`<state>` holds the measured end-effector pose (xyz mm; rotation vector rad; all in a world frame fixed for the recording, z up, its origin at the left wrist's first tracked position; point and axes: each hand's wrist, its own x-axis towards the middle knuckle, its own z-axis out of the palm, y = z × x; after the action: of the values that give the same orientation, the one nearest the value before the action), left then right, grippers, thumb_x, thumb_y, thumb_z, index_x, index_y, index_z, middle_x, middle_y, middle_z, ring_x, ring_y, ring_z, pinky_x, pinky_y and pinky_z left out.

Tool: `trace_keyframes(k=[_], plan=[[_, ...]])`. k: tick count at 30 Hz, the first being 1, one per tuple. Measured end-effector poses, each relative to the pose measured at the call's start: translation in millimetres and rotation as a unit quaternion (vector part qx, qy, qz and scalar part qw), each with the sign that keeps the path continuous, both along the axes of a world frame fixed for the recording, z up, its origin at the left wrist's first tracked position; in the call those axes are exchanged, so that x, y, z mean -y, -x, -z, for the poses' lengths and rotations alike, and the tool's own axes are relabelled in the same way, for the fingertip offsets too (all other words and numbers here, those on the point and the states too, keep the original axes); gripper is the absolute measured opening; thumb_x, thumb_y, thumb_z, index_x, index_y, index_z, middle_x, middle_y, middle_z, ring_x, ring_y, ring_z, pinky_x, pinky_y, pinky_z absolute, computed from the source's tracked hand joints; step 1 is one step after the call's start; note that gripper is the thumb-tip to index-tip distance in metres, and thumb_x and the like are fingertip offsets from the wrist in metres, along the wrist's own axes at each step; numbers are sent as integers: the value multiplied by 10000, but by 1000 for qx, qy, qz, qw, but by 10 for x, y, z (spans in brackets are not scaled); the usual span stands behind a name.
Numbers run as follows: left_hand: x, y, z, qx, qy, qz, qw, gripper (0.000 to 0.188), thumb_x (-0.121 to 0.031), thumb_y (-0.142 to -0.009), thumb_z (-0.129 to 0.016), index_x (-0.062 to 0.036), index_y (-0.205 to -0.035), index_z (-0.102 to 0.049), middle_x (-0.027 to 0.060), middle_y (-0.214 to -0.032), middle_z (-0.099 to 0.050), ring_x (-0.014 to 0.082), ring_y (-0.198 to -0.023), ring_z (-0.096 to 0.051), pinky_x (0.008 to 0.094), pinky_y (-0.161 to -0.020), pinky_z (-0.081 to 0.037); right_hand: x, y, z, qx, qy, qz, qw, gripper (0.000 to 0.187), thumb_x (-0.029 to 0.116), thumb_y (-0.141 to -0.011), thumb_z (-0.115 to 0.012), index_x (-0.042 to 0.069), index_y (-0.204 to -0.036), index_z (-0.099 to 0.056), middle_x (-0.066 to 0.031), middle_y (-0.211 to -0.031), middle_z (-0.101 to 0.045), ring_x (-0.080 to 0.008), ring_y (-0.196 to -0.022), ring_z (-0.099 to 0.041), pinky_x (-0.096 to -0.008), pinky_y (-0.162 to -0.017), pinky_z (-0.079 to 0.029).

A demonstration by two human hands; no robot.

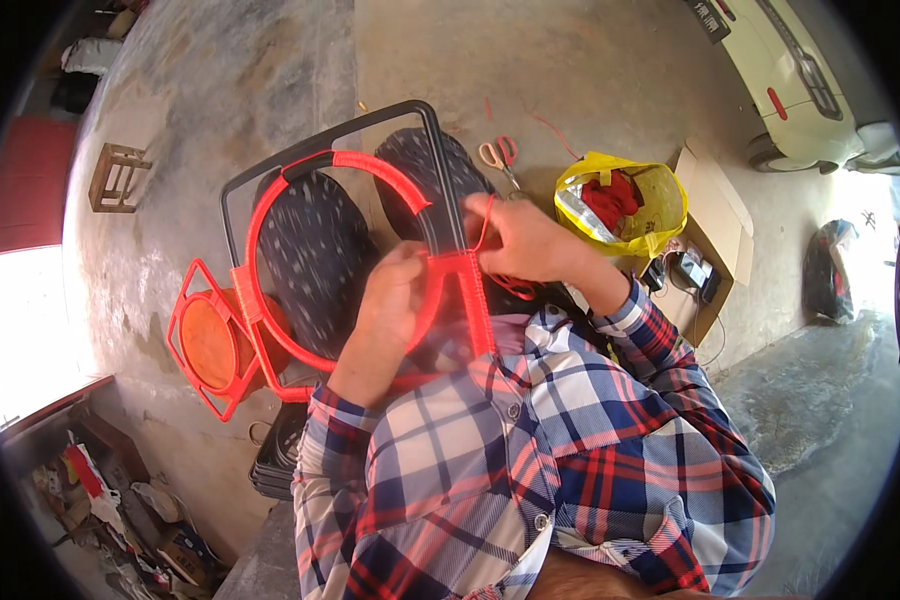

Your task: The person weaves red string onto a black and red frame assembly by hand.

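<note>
Across my lap rests a black squared frame (pixel 452 215) with a round ring (pixel 255 235) inside it. Red cord is wound tightly over much of the ring and part of the outer bars; the far bars are bare black. My left hand (pixel 392 295) is closed on the frame where ring and side bar meet. At the right side bar, my right hand (pixel 530 238) has its fingers pinched together on a loose strand of red cord (pixel 486 225), which loops beside the bar. More red cord hangs below that hand, partly hidden by it.
Scissors (pixel 501 160) lie on the concrete floor beside a yellow bag (pixel 660 205) holding red material. A cardboard box (pixel 722 240) with devices stands right of it. Left are an orange-red frame (pixel 208 340), stacked black frames (pixel 275 455) and a wooden stool (pixel 118 178). A car (pixel 800 85) stands far right.
</note>
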<state>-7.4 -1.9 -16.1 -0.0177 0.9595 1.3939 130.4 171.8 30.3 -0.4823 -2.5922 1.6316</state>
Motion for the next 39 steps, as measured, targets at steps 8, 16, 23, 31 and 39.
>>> trace_keyframes(k=[8, 16, 23, 31, 39], plan=[[-45, -230, -330, -279, -74, -220, 932, 180, -185, -1009, -457, -41, -933, -535, 27, -736, -537, 92, -589, -448, 237, -554, -378, 186, 289, -78, -271, -281, -17, 920, 429, 163, -683, -783, 69, -1080, -652, -96, -1173, -583, -296, -1129, -525, -415, -957, -426], [-45, -160, -352, -197, -60, -243, 948, 140, -206, -968, -517, -70, -939, -526, -2, -642, -440, 90, -530, -401, 238, -489, -339, -444, -224, -99, -31, -66, -70, 995, 277, 250, -820, -703, -3, -889, -612, -127, -818, -599, -244, -760, -580, -345, -694, -450], [-85, -94, -301, -208, 11, -146, 967, 444, -332, -998, -441, -58, -1347, -442, 10, -771, -540, 84, -641, -492, 222, -557, -393, -1157, -1048, 25, -52, 223, 230, 946, 249, 268, -825, -676, 22, -832, -635, -92, -747, -624, -211, -647, -592, -334, -592, -468], [-156, -117, -319, -127, -83, -113, 982, 511, -323, -934, -455, 23, -1310, -457, 117, -1009, -633, 202, -824, -602, 315, -699, -494, -1118, -892, 829, -258, 529, 279, 759, 150, 225, -960, -536, 101, -878, -554, 65, -600, -384, -59, -456, -341, -226, -417, -265], [-97, -90, -201, -120, -99, -97, 983, 375, -221, -872, -443, 44, -1125, -524, 163, -983, -643, 246, -792, -626, 354, -717, -508, -249, -521, 374, 56, 225, 76, 970, 252, 243, -910, -618, 68, -1090, -640, 67, -679, -521, -41, -594, -487, -215, -531, -389]])
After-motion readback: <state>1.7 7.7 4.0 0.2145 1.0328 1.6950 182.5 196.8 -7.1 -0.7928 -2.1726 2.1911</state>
